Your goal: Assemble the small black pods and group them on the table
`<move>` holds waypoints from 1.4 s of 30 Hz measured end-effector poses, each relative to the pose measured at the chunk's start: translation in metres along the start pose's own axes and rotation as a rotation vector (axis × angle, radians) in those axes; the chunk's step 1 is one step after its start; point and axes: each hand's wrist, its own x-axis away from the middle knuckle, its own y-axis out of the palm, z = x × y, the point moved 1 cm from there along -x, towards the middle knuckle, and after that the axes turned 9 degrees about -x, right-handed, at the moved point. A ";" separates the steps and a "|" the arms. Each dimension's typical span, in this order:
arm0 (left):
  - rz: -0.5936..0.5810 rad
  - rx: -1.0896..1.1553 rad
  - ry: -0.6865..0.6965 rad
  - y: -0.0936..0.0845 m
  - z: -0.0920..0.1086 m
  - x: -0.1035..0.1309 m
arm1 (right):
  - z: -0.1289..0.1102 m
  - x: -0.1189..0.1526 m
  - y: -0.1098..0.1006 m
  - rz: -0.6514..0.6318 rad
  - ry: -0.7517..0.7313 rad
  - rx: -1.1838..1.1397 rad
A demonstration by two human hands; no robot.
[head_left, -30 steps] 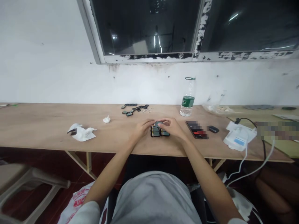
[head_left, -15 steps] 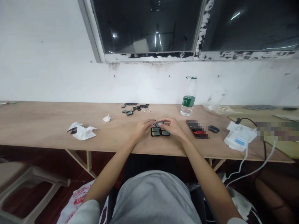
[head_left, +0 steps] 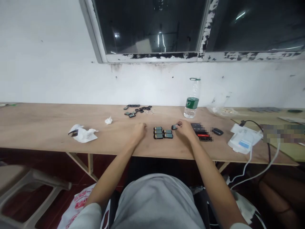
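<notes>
Five grey-faced black pieces (head_left: 158, 132) in columns; one (head_left: 174, 127) in right hand (head_left: 185, 128).

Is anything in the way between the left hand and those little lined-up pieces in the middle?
No, nothing visible stands between the left hand and the lined-up pieces. Only a strip of the wooden table lies between them.

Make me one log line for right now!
left hand: nothing seen held | right hand: small dark piece | between hands: five similar pieces | bottle: upright
</notes>
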 end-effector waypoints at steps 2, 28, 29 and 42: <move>-0.052 -0.035 0.033 0.006 -0.001 0.000 | 0.001 0.001 0.004 -0.046 0.005 0.044; -0.071 0.126 0.029 0.000 0.002 0.000 | -0.016 0.010 0.014 -0.296 -0.199 -0.047; -0.054 0.139 0.032 -0.001 0.002 0.000 | -0.017 0.010 0.012 -0.312 -0.190 -0.046; -0.051 0.204 0.012 0.002 -0.006 -0.001 | -0.011 0.008 -0.002 -0.260 0.026 -0.057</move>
